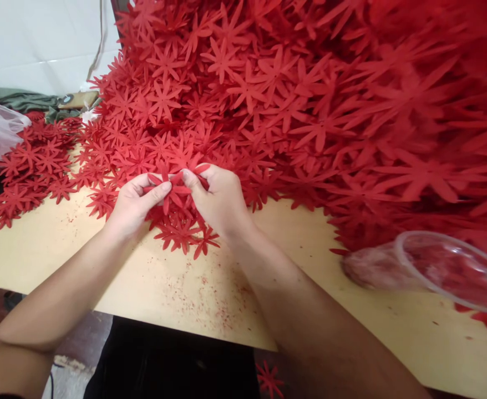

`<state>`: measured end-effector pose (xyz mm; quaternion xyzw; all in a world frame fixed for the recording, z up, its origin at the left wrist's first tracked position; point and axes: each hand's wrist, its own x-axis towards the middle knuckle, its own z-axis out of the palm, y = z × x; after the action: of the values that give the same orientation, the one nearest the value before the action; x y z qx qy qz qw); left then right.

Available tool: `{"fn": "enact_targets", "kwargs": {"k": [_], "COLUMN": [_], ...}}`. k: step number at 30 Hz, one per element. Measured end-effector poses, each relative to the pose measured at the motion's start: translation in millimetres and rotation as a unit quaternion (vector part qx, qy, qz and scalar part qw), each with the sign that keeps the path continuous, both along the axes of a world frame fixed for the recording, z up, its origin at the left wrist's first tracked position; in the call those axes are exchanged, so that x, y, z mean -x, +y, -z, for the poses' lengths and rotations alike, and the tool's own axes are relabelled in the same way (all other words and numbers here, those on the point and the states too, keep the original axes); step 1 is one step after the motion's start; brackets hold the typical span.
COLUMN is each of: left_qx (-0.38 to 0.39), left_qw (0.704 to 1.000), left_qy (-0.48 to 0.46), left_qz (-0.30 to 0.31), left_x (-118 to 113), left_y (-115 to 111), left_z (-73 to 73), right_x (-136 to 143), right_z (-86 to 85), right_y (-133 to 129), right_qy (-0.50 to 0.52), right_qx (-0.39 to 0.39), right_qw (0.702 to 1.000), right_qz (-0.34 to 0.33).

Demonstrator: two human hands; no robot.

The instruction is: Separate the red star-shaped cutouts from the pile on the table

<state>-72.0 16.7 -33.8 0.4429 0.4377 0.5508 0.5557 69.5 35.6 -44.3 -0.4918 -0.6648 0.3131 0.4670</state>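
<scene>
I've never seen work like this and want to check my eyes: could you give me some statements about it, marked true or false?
1. The left hand and right hand both hold red flower shapes. True.
2. The big pile is blue. False: it is red.
3. Red specks lie on the table. True.
4. The clear container is nearer the left hand. False: it is nearer the right hand.
</scene>
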Motion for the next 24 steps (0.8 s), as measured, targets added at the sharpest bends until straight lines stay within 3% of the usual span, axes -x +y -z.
{"fn": "enact_targets", "kwargs": {"k": [7, 11, 15, 19, 24], "left_qx": [-0.037, -0.050, -0.026, 0.001, -0.007], "left_qw": [0.993, 0.993, 0.995, 0.996, 0.997], "left_qy": [0.090, 0.100, 0.092, 0.083, 0.059], "left_qz": [-0.072, -0.041, 0.013, -0.018, -0.043], "left_x": [4.4, 4.0, 1.7, 1.4, 5.8], "left_y": [4.4, 1.1, -0.4, 1.6, 4.5], "left_z": [1.0, -3.4, -2.1, 0.8, -2.0], "right_x": [6.2, 6.7, 6.0, 6.0, 6.2], "right_z": [2.4, 6.7, 9.1, 7.3, 3.1], "right_y": [-0.5, 3.7, 5.6, 4.8, 7.0], "right_qy": [0.056, 0.132, 0.146, 0.120, 0.182], "right_qx": [0.017, 0.029, 0.041, 0.045, 0.057], "right_qw": [0.996, 0.984, 0.984, 0.989, 0.975], "right_qz": [-0.066, -0.115, -0.096, -0.076, -0.111]}}
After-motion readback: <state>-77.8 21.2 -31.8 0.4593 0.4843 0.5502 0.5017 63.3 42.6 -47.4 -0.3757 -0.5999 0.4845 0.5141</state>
